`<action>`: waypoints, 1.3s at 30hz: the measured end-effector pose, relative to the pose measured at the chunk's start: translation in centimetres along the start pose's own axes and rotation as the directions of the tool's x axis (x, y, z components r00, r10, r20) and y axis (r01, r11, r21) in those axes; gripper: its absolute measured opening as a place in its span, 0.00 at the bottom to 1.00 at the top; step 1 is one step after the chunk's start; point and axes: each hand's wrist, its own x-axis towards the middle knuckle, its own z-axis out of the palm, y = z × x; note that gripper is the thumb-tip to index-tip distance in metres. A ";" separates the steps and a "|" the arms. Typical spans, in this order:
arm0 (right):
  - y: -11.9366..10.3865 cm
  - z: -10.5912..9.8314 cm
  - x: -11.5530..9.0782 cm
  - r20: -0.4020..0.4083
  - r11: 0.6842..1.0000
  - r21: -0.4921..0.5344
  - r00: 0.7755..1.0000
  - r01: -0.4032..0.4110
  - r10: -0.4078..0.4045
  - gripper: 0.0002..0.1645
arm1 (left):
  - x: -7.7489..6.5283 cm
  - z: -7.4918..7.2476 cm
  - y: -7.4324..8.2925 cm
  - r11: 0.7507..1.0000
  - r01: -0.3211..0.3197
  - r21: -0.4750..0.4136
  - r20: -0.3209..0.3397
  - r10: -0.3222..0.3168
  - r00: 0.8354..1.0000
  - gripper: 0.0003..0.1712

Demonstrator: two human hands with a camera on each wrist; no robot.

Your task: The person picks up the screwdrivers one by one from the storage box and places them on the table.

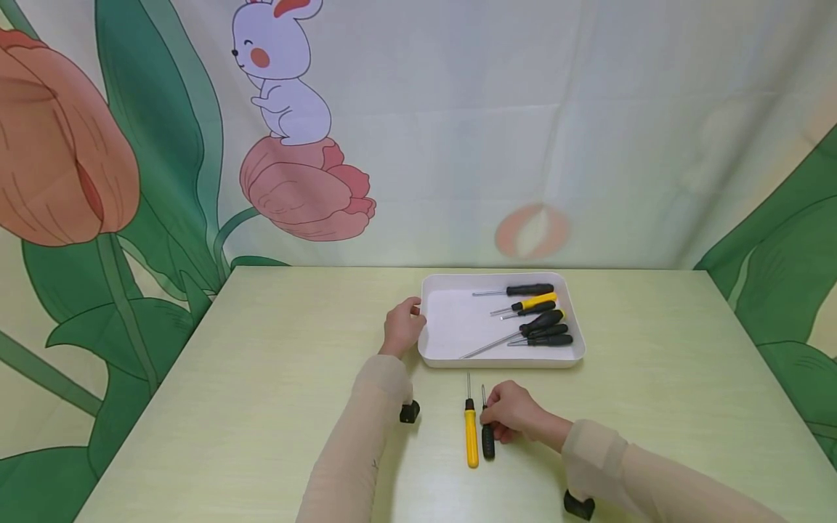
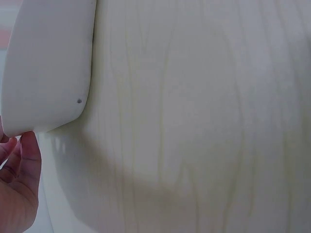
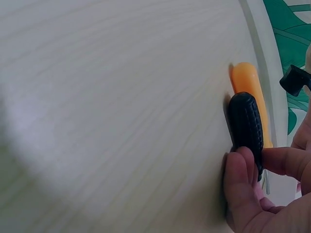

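Note:
My right hand (image 1: 513,410) pinches a black-handled screwdriver (image 1: 488,443) between thumb and fingers near the front of its handle. The right wrist view shows its ribbed black handle (image 3: 245,119) low over the table. Close beside it on the left lies a yellow-handled screwdriver (image 1: 471,436), its shaft pointing away from me. At the left end of a white tray (image 1: 434,356), my left hand (image 1: 402,327) holds the rim. In the left wrist view, the fingers (image 2: 30,155) are at the tray's edge.
Inside the tray, on its right side, lie several screwdrivers with black handles (image 1: 541,321) and a yellow-and-black one (image 1: 538,301). The pale wooden table (image 1: 275,378) meets a printed curtain (image 1: 445,145) at its far edge.

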 end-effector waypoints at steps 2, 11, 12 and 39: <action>0.0 0.0 0.0 0.000 1.000 0.001 1.000 -0.005 0.005 0.07 | 0.0 0.0 0.0 1.000 0.003 0.000 0.001 -0.003 1.000 0.22; 0.0 -0.2 -0.3 0.000 1.000 0.015 1.000 -0.012 0.012 0.08 | 0.0 0.1 0.0 1.000 0.005 -0.004 0.000 -0.005 1.000 0.22; 0.1 -0.2 -0.3 0.003 1.000 0.017 1.000 -0.013 0.013 0.08 | 0.0 0.1 0.0 1.000 0.006 -0.004 -0.001 -0.006 1.000 0.22; 0.7 -3.6 0.0 0.140 0.995 0.090 0.990 -0.036 0.023 0.08 | 0.1 0.1 0.0 1.000 0.010 -0.006 0.006 -0.010 1.000 0.23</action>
